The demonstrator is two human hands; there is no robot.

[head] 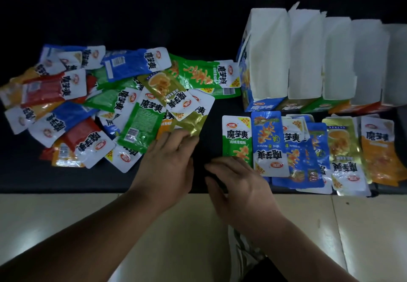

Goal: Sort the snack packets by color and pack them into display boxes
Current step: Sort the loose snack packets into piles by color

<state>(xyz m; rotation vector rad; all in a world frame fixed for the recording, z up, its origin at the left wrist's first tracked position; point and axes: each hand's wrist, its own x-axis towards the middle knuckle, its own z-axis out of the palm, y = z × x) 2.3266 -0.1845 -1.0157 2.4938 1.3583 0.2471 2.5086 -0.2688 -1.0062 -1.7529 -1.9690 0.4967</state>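
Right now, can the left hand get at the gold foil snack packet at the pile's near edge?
Probably yes: the left hand reaches the gold foil snack packet at its bare near end; only its far end sits under another packet.

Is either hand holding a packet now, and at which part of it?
Left hand: fingertips on the near end of a gold packet; a grip cannot be told. Right hand: holds nothing, fingertips at the near edge of the green packet.
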